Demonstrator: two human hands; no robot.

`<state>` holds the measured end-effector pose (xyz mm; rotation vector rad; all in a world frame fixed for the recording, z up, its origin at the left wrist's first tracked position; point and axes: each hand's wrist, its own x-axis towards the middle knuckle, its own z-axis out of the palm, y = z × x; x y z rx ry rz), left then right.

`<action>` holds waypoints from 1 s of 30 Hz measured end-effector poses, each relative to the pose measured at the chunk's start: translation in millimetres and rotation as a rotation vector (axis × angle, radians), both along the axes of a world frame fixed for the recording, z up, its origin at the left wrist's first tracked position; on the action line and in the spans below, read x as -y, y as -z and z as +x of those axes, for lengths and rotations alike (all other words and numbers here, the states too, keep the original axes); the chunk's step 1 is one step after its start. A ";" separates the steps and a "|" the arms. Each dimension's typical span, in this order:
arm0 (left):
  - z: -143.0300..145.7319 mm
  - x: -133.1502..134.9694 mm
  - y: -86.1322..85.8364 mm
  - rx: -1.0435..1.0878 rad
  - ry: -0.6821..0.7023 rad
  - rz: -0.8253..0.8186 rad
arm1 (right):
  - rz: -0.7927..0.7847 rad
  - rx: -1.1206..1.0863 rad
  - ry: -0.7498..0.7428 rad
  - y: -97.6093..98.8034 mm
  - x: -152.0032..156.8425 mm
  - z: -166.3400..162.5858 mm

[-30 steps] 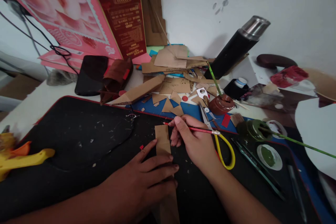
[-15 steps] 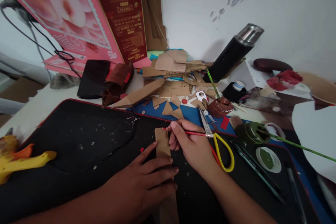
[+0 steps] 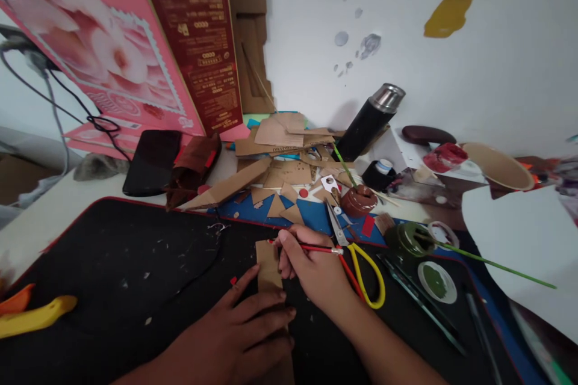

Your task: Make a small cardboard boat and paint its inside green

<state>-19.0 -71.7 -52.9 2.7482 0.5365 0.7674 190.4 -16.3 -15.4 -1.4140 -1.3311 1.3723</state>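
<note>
A narrow strip of brown cardboard (image 3: 270,274) lies on the black mat, running toward me. My left hand (image 3: 246,325) rests flat on it with fingers spread, covering much of its lower part. Between the thumb and fingers of my right hand (image 3: 311,264) is a red and black pencil (image 3: 318,248), held low, with its tip end over the top of the strip. Whether the tip touches the cardboard I cannot tell. Scissors (image 3: 368,277) with yellow and orange handles lie just right of my right hand, blades pointing away.
Cardboard scraps (image 3: 289,174) pile up behind the mat (image 3: 135,264). Paint jars, one brown (image 3: 359,200) and one green (image 3: 409,239), hold thin green sticks. A black thermos (image 3: 368,126) leans near the wall. At left are a phone (image 3: 151,162) and a yellow-handled tool (image 3: 40,316).
The view has shifted, so everything sits lower and further left in the picture. Both hands keep nearly the same place on the cardboard strip, and the pencil stays in my right hand.
</note>
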 end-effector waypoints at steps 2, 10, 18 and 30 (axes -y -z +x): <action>0.9 0.5 6.4 0.044 -0.009 0.030 | 0.007 -0.018 0.001 0.4 0.6 -0.8; -1.0 2.5 -2.3 -0.008 0.001 -0.053 | 0.057 -0.156 0.071 -5.0 1.5 -0.1; -3.1 5.6 -17.2 -0.130 -0.012 -0.080 | 0.038 -0.158 0.052 -4.6 -0.1 0.8; -3.0 4.6 -24.3 -0.145 -0.025 -0.126 | 0.063 -0.108 0.009 3.9 0.5 0.9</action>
